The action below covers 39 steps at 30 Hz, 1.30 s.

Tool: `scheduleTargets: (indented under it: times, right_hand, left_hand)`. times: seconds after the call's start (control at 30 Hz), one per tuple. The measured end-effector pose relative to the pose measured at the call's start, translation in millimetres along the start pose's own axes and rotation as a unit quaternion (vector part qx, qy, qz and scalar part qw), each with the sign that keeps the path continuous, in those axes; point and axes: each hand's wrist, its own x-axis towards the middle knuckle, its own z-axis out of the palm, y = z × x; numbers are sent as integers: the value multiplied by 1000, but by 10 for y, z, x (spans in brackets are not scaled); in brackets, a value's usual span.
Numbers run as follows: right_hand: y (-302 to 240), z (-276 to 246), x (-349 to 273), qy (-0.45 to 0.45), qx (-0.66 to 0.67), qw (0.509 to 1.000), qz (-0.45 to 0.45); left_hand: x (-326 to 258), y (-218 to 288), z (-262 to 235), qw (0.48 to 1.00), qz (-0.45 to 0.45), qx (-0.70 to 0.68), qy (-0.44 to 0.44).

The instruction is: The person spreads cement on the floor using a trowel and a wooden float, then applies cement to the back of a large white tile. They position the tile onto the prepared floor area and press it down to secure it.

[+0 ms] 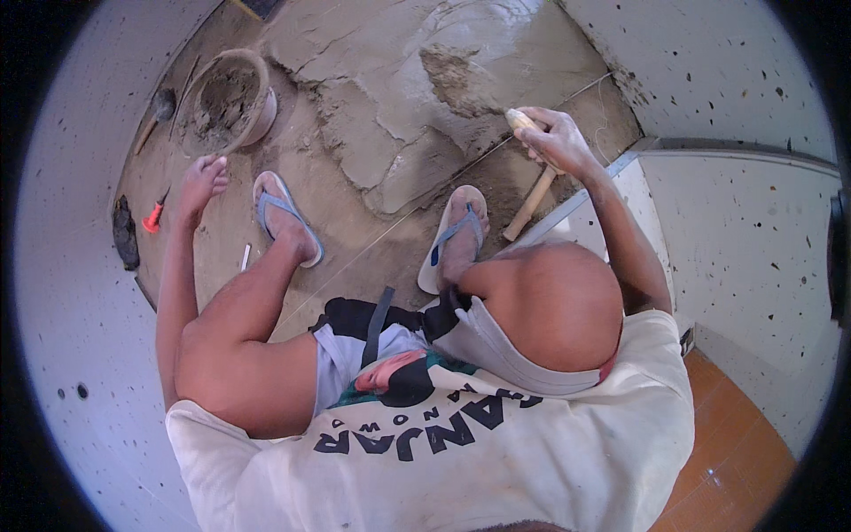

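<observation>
My left hand [206, 184] is closed at the near side of a mortar bucket [262, 113], its fingers curled on the thin bucket handle. The bucket leans toward me, with grey mortar [226, 102] inside. On the right, my right hand [558, 144] grips the pale handle of a trowel [518, 121]. Its blade points away to the left and seems hidden under a clump of darker mortar [456, 82]. That clump lies over a spread of wet, smooth mortar [372, 115] on the floor. Below my right hand, a wooden tool handle [532, 206] rests on the floor, its head hidden.
A taut string [390, 228] crosses the floor diagonally between my sandalled feet. Left lie a red-handled pointed tool [154, 215], a dark object [125, 234] and a mallet [163, 105]. Splattered walls [709, 66] stand on both sides; orange tiles [731, 443] are behind at right.
</observation>
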Motion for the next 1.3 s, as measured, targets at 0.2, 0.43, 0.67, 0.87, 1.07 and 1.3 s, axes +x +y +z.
scheduleTargets:
  times: [0.2, 0.43, 0.67, 0.87, 1.07, 1.3]
  right_hand:
    - [-751, 556, 552, -25, -70, 990, -123]
    - [-1804, 1656, 1175, 34, -210, 923, -320]
    - [-1768, 2153, 1505, 92, -240, 898, -359]
    - [-625, 1250, 1415, 47, -199, 978, -47]
    - [-172, 1155, 1548, 7, -97, 993, 65]
    - [-255, 1634, 2564, -61, -47, 997, 24]
  left_hand:
    - [316, -283, 211, 975, -62, -202, 68]
    - [594, -375, 292, 908, -100, -391, 114]
    - [898, -741, 167, 841, -80, -519, 129]
    - [1011, -1057, 5, 851, -60, -512, 104]
    - [678, -1321, -307, 874, -72, -451, 166]
    - [380, -1860, -554, 870, -93, -448, 184]
